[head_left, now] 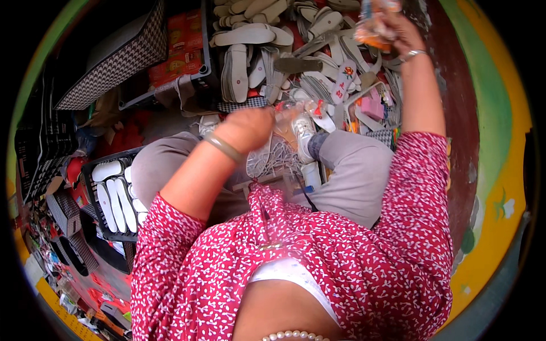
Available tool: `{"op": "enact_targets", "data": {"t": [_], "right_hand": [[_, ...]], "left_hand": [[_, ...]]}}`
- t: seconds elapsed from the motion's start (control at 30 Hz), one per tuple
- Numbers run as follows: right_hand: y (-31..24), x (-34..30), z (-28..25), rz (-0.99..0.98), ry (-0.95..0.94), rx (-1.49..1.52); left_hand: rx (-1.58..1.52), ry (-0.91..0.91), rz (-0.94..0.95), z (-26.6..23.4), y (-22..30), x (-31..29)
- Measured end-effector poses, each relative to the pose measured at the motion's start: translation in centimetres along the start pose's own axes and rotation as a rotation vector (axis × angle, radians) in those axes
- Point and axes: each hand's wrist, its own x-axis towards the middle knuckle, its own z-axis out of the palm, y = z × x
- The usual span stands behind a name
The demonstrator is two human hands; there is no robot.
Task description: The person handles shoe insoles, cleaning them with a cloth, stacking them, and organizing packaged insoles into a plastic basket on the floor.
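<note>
My right hand (405,33) is raised at the far right, its fingers closed on a crinkled orange-and-white plastic packet (376,28). Over my lap, my left hand (256,126) is curled into a blurred fist; whatever it may hold is hidden. Just to its right is clear plastic with red bits (304,108). Below that hand lies a tangle of pale string or thread (278,156) between my knees. Stacks of white shoe insoles (244,35) cover the floor ahead, and one insole (343,79) carries a red flower pattern.
A black basket of white insoles (111,233) stands by my left knee. Farther left are a houndstooth-patterned box (114,62) and a grey crate (199,74) with red packages. A pink block (372,108) lies in a light tray at right. A painted wall (500,142) curves along the right.
</note>
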Motion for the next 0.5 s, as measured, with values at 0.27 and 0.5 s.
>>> {"op": "enact_targets", "data": {"t": [0.27, 0.5], "right_hand": [[-8.0, -24.1, 2.2, -0.261, 0.154, 0.084], [-4.2, -29.3, 13.2, -0.241, -0.038, 0.286]], "left_hand": [[-1.647, 0.387, 0.030, -5.7, -3.7, 1.0], [-2.204, 0.143, 0.213, -7.8, 5.7, -0.3]]}}
